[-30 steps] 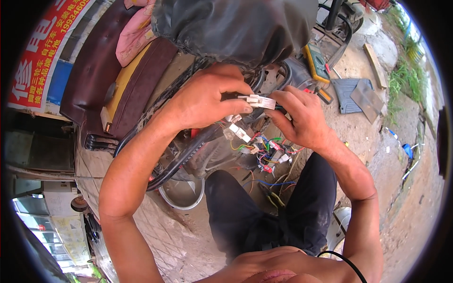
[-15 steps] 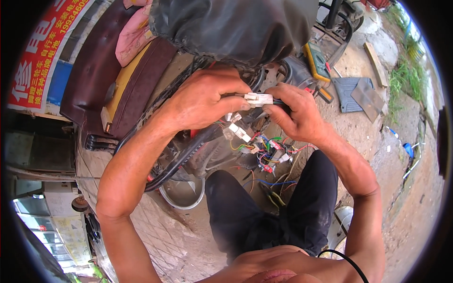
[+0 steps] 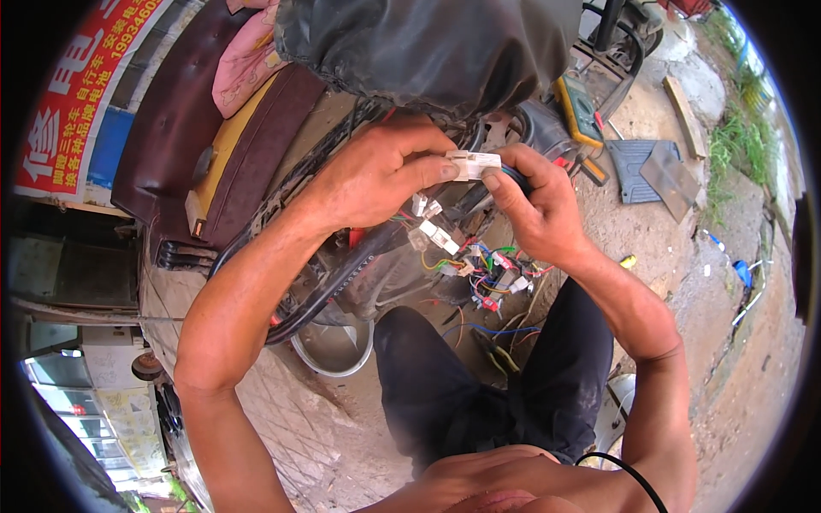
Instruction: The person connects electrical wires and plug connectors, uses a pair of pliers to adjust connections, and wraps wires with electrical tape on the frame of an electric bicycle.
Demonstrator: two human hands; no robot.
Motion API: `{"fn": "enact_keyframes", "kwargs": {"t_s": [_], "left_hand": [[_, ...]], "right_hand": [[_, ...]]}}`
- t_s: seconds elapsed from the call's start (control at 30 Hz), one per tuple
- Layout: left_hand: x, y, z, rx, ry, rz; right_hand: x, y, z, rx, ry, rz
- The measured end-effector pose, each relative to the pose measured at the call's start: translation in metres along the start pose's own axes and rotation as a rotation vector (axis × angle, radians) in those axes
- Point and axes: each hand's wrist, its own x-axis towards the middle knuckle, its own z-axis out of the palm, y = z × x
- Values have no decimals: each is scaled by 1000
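Note:
Between my two hands is a white plastic wire connector (image 3: 473,166), lying level just below a black seat cover (image 3: 428,51). My left hand (image 3: 385,175) pinches its left end with thumb and forefinger. At the other end, my right hand (image 3: 537,201) grips it between thumb and fingers, and dark wires run from it under those fingers. I cannot tell whether its two halves are fully joined. Just beneath hang more white connectors (image 3: 439,237) and a tangle of coloured wires with small plugs (image 3: 492,274).
A yellow-edged multimeter (image 3: 581,111) lies at the upper right, near a dark plastic mat (image 3: 629,167). Pliers (image 3: 496,352) rest on the ground between my knees, beside a round metal bowl (image 3: 338,363). Thick black cable (image 3: 321,299) crosses at left, before a maroon seat (image 3: 256,162).
My right hand has shifted slightly, and its fingers sit farther right on the connector. More of the connector's white body shows now, tilted a little. My left hand keeps its pinch.

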Motion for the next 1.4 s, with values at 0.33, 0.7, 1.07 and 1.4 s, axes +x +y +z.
{"fn": "enact_keyframes", "kwargs": {"t_s": [0.33,0.7,1.07,1.4], "left_hand": [[-2,-1,1,33,-5,-3],[1,2,-3,95,-27,9],[2,-3,-1,-51,-33,-47],[2,0,-1,-42,-32,-25]], "right_hand": [[4,-8,-9,-135,-59,-109],[6,-14,-33,-148,-53,55],[-52,4,-48,1406,-252,525],[-51,4,-37,1348,-228,513]]}}
